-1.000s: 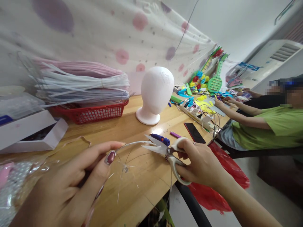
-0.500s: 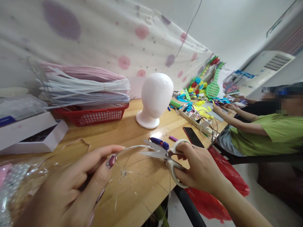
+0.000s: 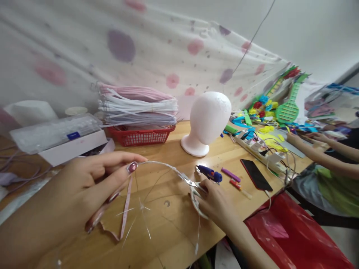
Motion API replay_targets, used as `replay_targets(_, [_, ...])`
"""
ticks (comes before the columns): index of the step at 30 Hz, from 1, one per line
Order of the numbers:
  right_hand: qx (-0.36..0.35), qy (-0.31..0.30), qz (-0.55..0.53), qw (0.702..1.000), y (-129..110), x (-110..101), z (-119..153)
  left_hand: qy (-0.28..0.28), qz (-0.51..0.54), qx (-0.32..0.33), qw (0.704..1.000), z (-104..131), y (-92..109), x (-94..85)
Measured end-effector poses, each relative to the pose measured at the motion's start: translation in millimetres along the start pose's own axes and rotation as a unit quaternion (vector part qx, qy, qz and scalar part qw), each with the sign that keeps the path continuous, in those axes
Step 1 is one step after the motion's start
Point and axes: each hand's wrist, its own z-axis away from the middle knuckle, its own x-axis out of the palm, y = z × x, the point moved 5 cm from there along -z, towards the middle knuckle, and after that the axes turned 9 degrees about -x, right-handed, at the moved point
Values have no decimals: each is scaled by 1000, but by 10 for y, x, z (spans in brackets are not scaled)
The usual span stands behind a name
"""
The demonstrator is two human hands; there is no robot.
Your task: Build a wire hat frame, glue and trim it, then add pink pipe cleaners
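My left hand (image 3: 103, 183) pinches one end of a thin, white-wrapped wire (image 3: 161, 163) between thumb and forefinger. The wire arches to the right, and its far end meets the blades of the scissors (image 3: 191, 183). My right hand (image 3: 214, 200) grips the scissors by their pale handles, with the blades nearly together at the wire. Thin bare wires (image 3: 142, 206) fan out below the arch. Behind my left fingers, a pink measuring tape (image 3: 126, 209) lies on the wooden table (image 3: 168, 239). Close beyond the scissors is a blue glue gun (image 3: 209, 173).
A white foam head (image 3: 210, 117) stands at the back beside a red basket (image 3: 144, 138) of pipe cleaners (image 3: 140, 102). Rightward lie a purple marker (image 3: 230, 174), a phone (image 3: 256, 175) and a power strip (image 3: 260, 151). A red plastic bag (image 3: 297, 235) hangs by the edge; a co-worker's arms (image 3: 322, 149) reach in.
The scissors' blades, spread apart before, have come together at the wire's right end. My right hand has turned. My view has swung left, bringing more of the measuring tape into sight.
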Motion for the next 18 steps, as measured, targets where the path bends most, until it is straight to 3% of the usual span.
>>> replay_targets(3, [-44, -5, 34, 998, -62, 192, -41, -5, -13, 3, 1000, -43, -38, -31])
replay_targets(5, [-96, 14, 29, 995, -118, 169, -16, -23, -7, 1, 1000, -83, -74, -31])
replay_targets(8, [-155, 73, -47, 984, -278, -96, 74, -39, -6, -16, 999, -131, -121, -17])
replay_targets(11, [-203, 186, -148, 950, -543, -473, 168, -78, -19, -4, 997, -149, -118, 58])
replay_targets(14, [-273, 244, -57, 929, -849, -642, 194, -95, -35, 10, 995, -139, -104, 134])
replay_targets(18, [-301, 248, 75, 918, -992, -594, 118, -100, -59, 32, 993, -110, -77, 191])
